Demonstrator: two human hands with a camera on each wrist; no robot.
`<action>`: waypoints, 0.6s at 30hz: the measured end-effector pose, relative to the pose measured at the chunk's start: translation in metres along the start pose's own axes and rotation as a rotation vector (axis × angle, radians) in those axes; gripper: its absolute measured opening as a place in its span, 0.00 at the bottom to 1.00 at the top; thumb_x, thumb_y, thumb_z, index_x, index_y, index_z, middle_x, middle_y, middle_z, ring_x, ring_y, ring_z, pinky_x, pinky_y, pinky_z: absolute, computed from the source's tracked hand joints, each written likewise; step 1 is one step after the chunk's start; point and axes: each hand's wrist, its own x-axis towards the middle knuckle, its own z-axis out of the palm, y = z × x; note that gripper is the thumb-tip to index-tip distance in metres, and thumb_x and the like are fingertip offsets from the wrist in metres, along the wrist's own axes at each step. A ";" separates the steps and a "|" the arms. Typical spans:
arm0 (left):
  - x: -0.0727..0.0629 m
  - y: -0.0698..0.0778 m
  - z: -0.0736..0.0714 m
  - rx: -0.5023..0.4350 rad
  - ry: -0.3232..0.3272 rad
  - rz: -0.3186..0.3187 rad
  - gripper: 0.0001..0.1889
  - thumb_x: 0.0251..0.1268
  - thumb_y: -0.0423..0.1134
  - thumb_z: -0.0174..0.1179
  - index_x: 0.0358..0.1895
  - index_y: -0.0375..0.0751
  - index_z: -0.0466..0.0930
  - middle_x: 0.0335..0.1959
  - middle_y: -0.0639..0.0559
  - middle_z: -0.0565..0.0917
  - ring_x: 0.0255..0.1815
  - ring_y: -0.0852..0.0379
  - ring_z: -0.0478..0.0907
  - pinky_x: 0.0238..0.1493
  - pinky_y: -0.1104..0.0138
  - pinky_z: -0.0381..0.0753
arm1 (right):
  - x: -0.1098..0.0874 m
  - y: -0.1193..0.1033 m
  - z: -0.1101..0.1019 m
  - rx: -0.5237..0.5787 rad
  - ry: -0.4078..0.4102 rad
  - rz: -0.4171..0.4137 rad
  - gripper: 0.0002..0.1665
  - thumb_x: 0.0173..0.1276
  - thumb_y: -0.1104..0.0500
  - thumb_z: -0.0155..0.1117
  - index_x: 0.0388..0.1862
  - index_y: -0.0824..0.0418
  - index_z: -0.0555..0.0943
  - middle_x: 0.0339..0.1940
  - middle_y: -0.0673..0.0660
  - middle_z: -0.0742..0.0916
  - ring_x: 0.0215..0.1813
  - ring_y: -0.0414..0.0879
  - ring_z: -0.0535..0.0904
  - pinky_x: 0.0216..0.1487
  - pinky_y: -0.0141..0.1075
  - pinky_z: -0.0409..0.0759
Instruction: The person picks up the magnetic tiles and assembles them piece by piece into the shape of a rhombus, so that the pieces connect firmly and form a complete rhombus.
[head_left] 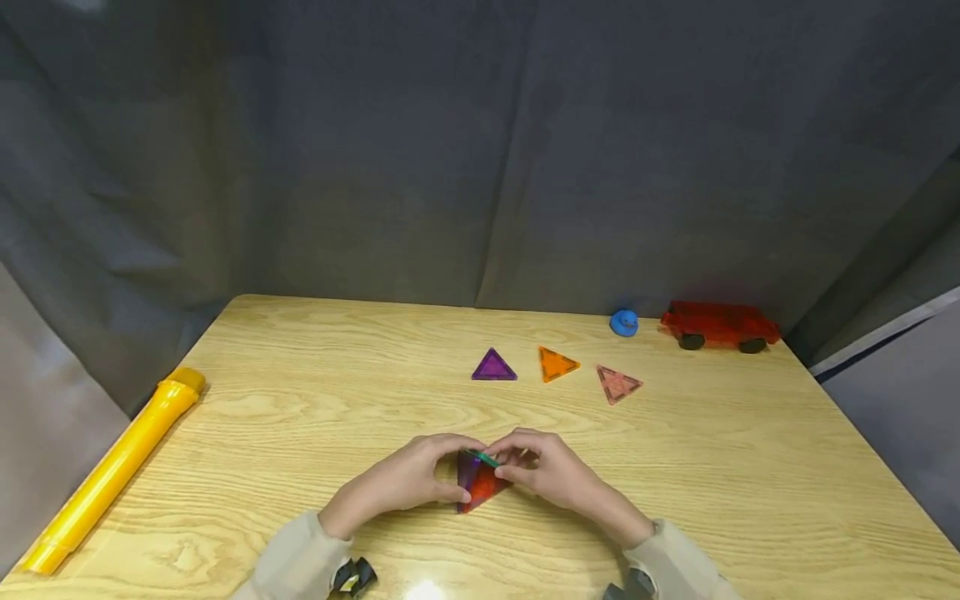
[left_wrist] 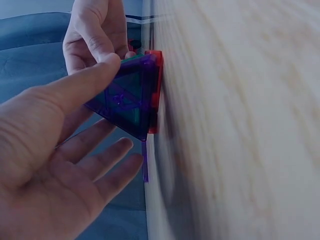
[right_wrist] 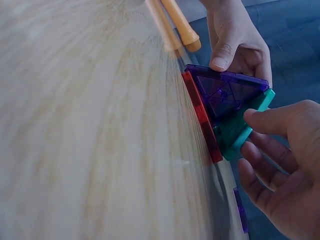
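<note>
My left hand (head_left: 408, 479) pinches a standing purple triangular magnetic tile (left_wrist: 125, 100) between thumb and fingers, its other fingers spread. Beneath, a red tile (right_wrist: 202, 117) lies flat on the table, touching the purple tile's lower edge. A green triangular tile (right_wrist: 240, 125) leans upright beside the purple one, and my right hand (head_left: 551, 471) pinches it between thumb and fingertips. Both raised tiles tilt toward each other above the red one. In the head view the hands cover much of the green tile.
Farther back on the wooden table lie a purple triangle (head_left: 494, 366), an orange triangle (head_left: 558, 364) and a pink triangle (head_left: 618, 384). A blue toy duck (head_left: 624, 322) and a red toy car (head_left: 720, 325) sit at the back right. A yellow tube (head_left: 120, 467) lies along the left edge.
</note>
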 end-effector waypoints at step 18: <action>-0.001 -0.019 -0.015 0.007 0.063 -0.051 0.30 0.56 0.37 0.69 0.63 0.39 0.72 0.59 0.44 0.77 0.60 0.44 0.73 0.60 0.51 0.71 | -0.001 0.001 -0.009 0.037 -0.003 0.067 0.12 0.65 0.61 0.64 0.48 0.62 0.82 0.35 0.51 0.84 0.37 0.40 0.77 0.39 0.31 0.77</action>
